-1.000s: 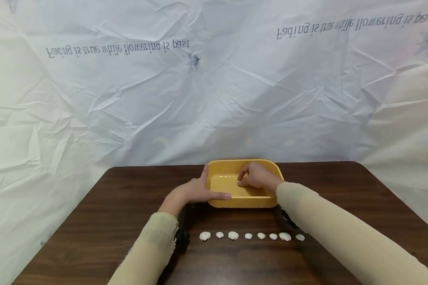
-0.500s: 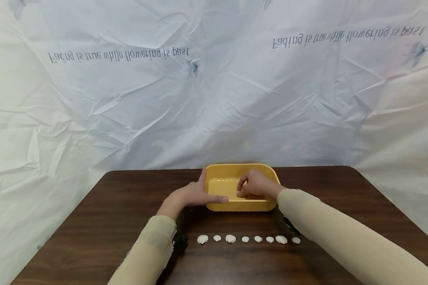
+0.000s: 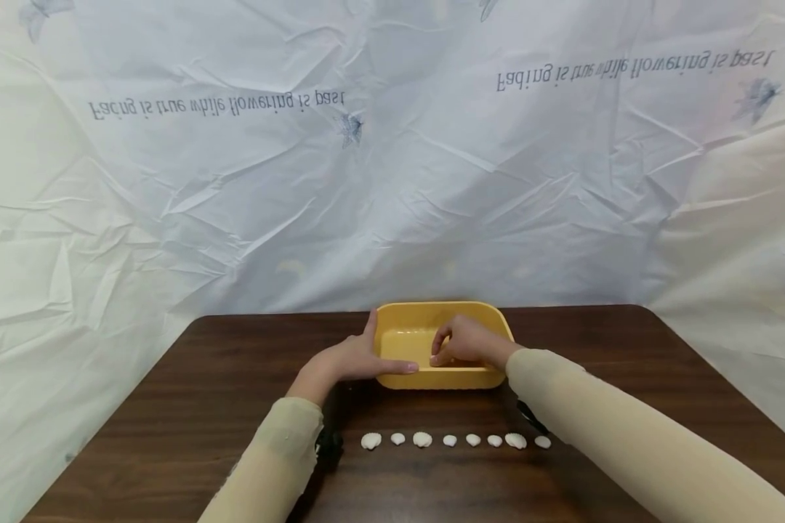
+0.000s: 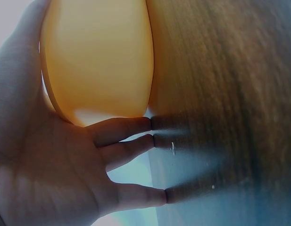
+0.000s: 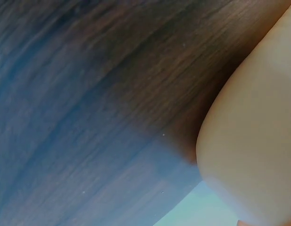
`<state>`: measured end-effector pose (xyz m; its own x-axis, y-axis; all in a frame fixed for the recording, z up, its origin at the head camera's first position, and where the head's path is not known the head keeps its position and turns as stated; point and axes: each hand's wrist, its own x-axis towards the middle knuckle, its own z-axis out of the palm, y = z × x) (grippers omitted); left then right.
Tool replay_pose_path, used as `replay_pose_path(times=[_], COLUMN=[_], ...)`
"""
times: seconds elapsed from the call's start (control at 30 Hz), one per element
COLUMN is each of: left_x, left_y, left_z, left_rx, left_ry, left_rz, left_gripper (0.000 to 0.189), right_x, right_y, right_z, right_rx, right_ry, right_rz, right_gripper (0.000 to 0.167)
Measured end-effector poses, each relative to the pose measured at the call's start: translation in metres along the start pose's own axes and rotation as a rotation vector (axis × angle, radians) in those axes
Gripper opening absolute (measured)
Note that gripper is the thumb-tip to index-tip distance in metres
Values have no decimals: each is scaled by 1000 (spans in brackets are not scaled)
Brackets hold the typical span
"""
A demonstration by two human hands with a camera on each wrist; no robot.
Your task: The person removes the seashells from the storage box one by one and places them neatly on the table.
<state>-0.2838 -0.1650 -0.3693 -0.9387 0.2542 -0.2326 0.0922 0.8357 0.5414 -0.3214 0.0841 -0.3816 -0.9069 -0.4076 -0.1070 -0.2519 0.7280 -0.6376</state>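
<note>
A yellow rectangular box (image 3: pixel 448 379) with rounded corners stands near the table's far edge. My left hand (image 3: pixel 352 358) spans its left end, thumb along the front rim. In the left wrist view its straight fingers (image 4: pixel 133 195) reach down to the table beside the box's end wall (image 4: pixel 100 56). My right hand (image 3: pixel 467 341) reaches into the box over its right side, fingers curled and fingertips low near the floor; I cannot tell whether anything is between them. The right wrist view shows just the box's outer wall (image 5: pixel 253 127), the hand nearly all hidden.
Several white scallop shells (image 3: pixel 422 439), larger and smaller ones, lie in a row on the dark wooden table (image 3: pixel 235 407) in front of the box. Behind the table hangs a crumpled whitish sheet (image 3: pixel 392 181) with printed writing.
The head view has tilted up slightly, so everything sits a little lower in it. My right fingertips have shifted slightly toward the front of the box. My left hand keeps its place.
</note>
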Motion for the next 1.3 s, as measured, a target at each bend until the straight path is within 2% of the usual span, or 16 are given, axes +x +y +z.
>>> replay_pose_path(times=[0.37,0.6,0.87,1.07,1.3], left_x=[-1,0,-2,-3,-3], left_y=[1,0,1,2,3], left_z=[0,3,2,1,0], left_rx=[5,4,-3,-11,-4], left_ry=[1,-7,-9,3,-2], left_rz=[-2,4,-15,-18,-17], left_gripper=[148,149,149,148,148], right_x=[0,-3,-15,-29,-45], right_y=[-2,-3,2,4,11], right_z=[-5,-27,-57,-72,-82], right_rx=[25,-16,61,52,29], right_ry=[30,80,171,236,225], right_rz=[10,-28,-78,-108,-117], right_gripper=[14,16,19,22,25])
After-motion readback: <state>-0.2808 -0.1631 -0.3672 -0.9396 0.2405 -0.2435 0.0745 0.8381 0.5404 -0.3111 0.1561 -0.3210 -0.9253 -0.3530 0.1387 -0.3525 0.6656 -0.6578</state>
